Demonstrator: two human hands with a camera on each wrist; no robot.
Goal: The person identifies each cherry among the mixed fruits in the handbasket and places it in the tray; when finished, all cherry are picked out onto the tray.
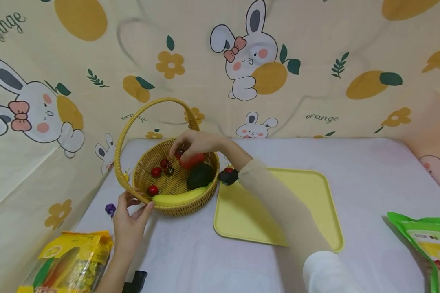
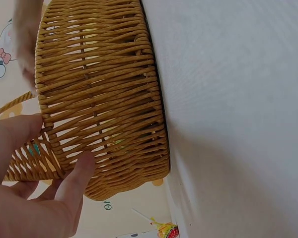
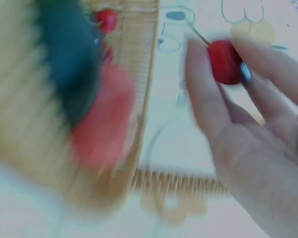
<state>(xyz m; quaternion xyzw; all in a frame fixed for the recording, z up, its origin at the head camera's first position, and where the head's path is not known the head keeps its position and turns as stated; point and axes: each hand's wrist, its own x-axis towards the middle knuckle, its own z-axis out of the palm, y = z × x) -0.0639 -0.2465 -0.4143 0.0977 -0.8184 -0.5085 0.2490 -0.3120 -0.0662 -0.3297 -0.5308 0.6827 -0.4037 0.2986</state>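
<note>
Over the round woven wicker basket (image 1: 176, 185), right hand (image 1: 194, 144) pinching a glossy cherry (image 3: 224, 62), left hand (image 1: 128, 221) steadying its rim, fingers straight.

White-covered table (image 1: 366, 171) pushed into the corner. Wicker basket (image 1: 201, 202) sits at the back left, with a yellow tray (image 1: 249, 215) just beside it on the right. There's a yellow snack bag (image 1: 71, 260) at the near left edge, a green bag (image 1: 430, 244) at the near right, and a little purple thing (image 1: 110, 209) near the basket's left side.
</note>
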